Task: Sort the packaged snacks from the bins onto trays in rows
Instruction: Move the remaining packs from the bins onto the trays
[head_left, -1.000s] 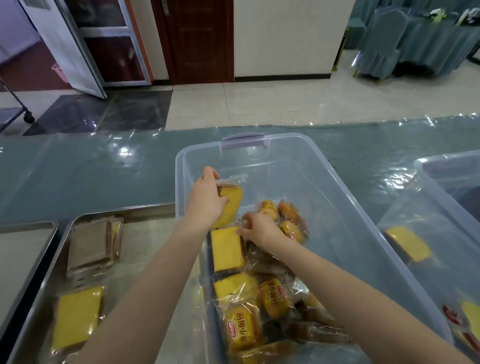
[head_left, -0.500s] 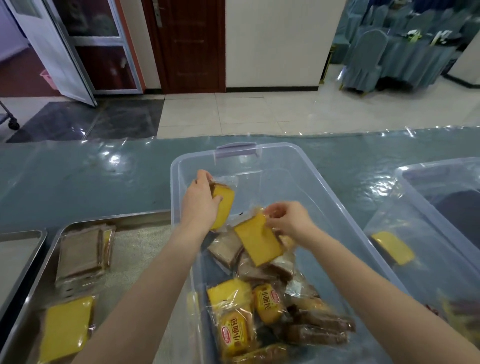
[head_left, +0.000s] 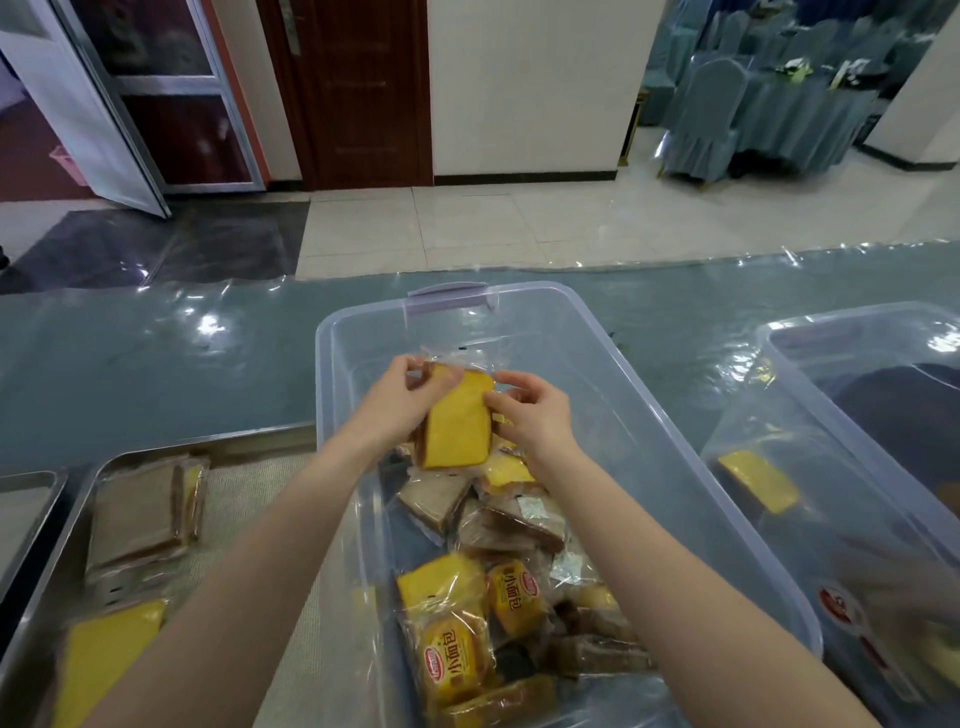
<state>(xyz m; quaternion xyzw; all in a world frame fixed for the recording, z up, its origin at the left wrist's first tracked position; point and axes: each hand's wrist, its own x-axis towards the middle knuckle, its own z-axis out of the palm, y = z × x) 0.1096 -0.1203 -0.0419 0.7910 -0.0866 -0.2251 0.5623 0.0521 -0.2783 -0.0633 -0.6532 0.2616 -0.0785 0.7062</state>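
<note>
Above the clear plastic bin (head_left: 649, 395), both hands meet on wrapped yellow cake slices (head_left: 460, 421). My left hand (head_left: 397, 402) grips the stack from the left, and my right hand (head_left: 535, 413) pinches its right edge. Two slices seem stacked together, though the wrap blurs the edges. Below them the bin holds several packaged snacks (head_left: 493, 597): yellow cakes, brown slices and small orange-labelled breads. Left of the bin a metal tray (head_left: 244, 441) carries brown slices (head_left: 137, 514) at the back and a yellow slice (head_left: 101, 660) in front.
A second clear bin (head_left: 852, 332) stands to the right, with a yellow slice (head_left: 758, 480) and other packs inside. Another metal tray (head_left: 31, 483) shows at the far left. The table has a teal cover under clear plastic (head_left: 156, 364). Beyond lie floor, doors and covered chairs.
My right hand lifted a yellow slice out of the bin and brought it against the slice in my left hand. Both hands now hold the slices together above the bin.
</note>
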